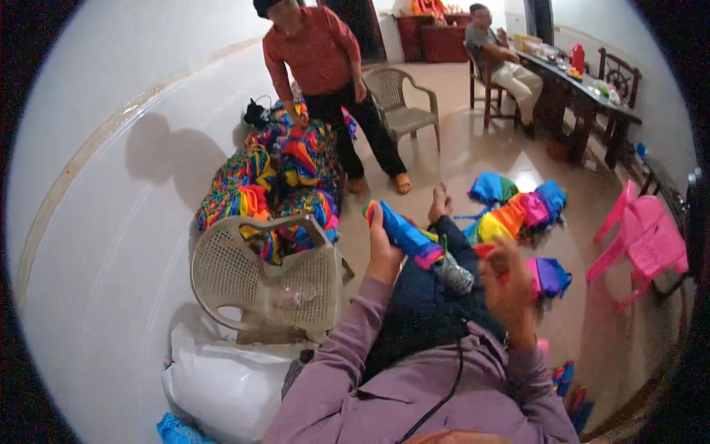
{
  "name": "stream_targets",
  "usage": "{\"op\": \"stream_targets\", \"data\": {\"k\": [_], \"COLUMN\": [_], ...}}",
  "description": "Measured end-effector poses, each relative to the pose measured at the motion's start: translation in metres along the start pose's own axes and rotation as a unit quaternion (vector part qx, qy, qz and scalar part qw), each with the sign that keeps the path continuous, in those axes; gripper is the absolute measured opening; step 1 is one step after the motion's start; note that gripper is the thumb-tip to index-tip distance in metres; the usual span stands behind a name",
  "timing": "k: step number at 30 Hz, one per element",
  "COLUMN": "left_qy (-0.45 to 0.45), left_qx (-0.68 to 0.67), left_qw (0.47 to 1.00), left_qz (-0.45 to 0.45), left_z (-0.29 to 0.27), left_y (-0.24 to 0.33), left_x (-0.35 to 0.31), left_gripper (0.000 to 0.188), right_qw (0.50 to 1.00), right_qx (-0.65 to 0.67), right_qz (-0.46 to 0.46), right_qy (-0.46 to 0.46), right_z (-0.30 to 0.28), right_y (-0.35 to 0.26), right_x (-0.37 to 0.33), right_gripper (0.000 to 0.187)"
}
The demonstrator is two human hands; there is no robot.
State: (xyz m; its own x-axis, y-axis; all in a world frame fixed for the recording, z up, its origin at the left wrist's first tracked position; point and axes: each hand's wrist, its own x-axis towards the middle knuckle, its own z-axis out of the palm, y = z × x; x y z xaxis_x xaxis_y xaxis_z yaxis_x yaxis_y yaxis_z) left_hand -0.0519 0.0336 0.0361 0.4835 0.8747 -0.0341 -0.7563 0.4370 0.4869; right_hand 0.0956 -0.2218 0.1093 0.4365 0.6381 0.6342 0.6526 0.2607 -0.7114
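Note:
My left hand (384,251) is closed around a rolled bundle of rainbow fabric (407,235), mostly blue with a magenta band. The bundle slants over my lap. At its lower end a grey, silvery clump of thin strands (453,274) rests above my dark trousers. To the right of that clump, my right hand (510,285) is raised with bent fingers. Motion smears them, and I cannot make out whether anything is between them. Past my right hand, more rainbow fabric bundles (506,220) lie on the floor, and another purple and blue bundle (549,277) sits nearer.
A plastic armchair (266,277) stands at my left, beside a white sack (222,385). Behind it rises a large rainbow fabric heap (244,174), with a standing person (314,55) reaching into it. Pink chair (647,237) at right; a seated person (492,55) by a long table (569,78).

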Motion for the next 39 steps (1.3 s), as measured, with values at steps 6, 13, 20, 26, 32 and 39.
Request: {"op": "stream_targets", "data": {"k": [6,13,20,26,32,39], "left_qy": [0.058,0.054,0.031,0.037,0.013,0.000], "left_qx": [-0.005,-0.001,0.008,-0.035,0.006,0.029], "left_qw": [0.998,0.999,0.999,0.999,1.000,1.000], "left_qz": [-0.003,0.000,0.037,-0.014,-0.010,0.002], "left_z": [0.005,0.002,0.008,0.016,0.019,0.032], "left_y": [-0.003,-0.005,-0.002,-0.006,-0.005,0.001], "left_x": [0.002,-0.005,-0.013,-0.014,-0.016,-0.029], "left_gripper": [0.050,0.052,0.051,0.049,0.048,0.047], "right_qw": [0.981,0.980,0.952,0.940,0.949,0.961], "right_qx": [-0.106,-0.094,-0.199,-0.257,-0.226,-0.173], "right_qz": [0.127,0.025,-0.101,-0.039,-0.065,-0.015], "right_qy": [-0.103,-0.172,-0.210,-0.219,-0.209,-0.213], "right_z": [-0.013,-0.002,0.027,0.040,0.040,0.041], "right_y": [0.020,0.016,0.013,0.032,0.039,0.030], "right_x": [0.015,-0.002,-0.023,-0.028,-0.029,-0.028], "right_gripper": [0.048,0.049,0.056,0.048,0.037,0.037]}}
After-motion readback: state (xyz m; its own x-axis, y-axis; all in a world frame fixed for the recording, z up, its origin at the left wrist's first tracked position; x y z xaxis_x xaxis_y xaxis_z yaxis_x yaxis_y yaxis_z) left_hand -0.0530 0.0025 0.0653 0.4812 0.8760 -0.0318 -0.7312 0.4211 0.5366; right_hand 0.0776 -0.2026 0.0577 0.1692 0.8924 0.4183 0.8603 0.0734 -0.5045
